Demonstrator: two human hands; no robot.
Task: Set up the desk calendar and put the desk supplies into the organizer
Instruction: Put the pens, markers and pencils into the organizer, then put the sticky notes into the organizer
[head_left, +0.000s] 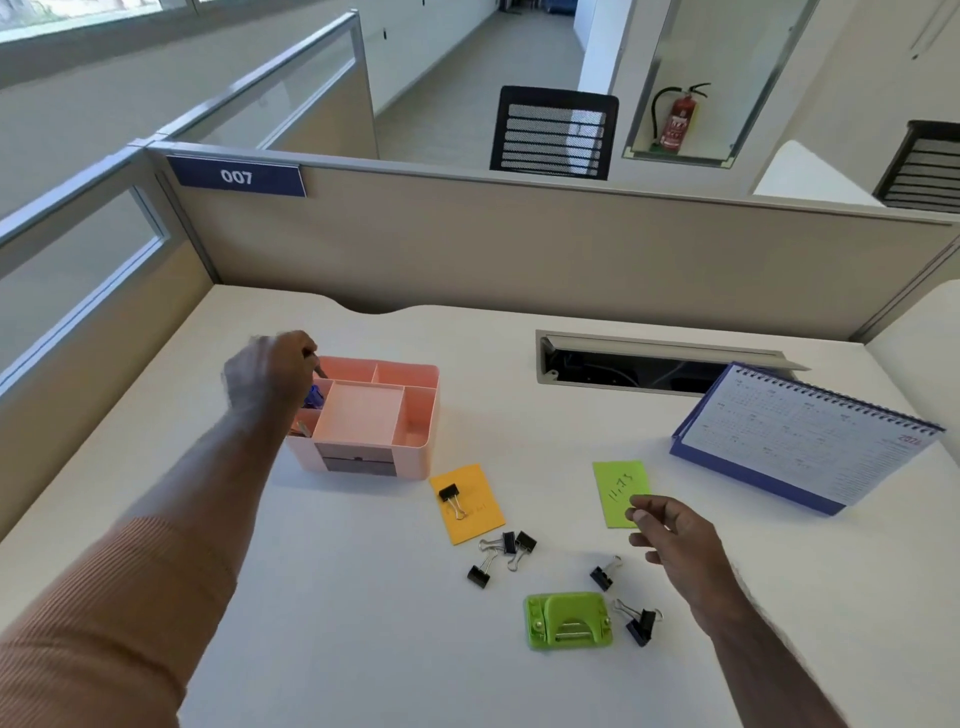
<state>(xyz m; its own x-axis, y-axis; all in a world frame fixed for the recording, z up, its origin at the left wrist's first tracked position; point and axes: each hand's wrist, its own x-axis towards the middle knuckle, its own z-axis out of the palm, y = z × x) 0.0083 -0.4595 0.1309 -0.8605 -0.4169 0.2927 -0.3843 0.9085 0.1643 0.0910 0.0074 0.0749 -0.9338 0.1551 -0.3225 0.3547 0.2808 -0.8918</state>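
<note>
The pink organizer (415, 415) stands left of the desk's middle. My left hand (270, 374) is blurred and hovers over its left compartments, fingers closed around a thin dark item (319, 369). Something blue (313, 397) lies in the compartment just below the hand. The blue desk calendar (800, 441) stands propped up at the right. My right hand (675, 540) holds nothing; its fingers are loosely apart at the lower corner of the green sticky note (618, 491). An orange sticky note (475, 519) carries one black binder clip (451, 496). Several more binder clips (504, 556) lie loose near a green hole punch (569, 621).
An open cable slot (649, 364) is cut into the desk behind the calendar. Beige partition walls (519, 249) close the desk at the back and left. Beyond them stand office chairs (553, 132).
</note>
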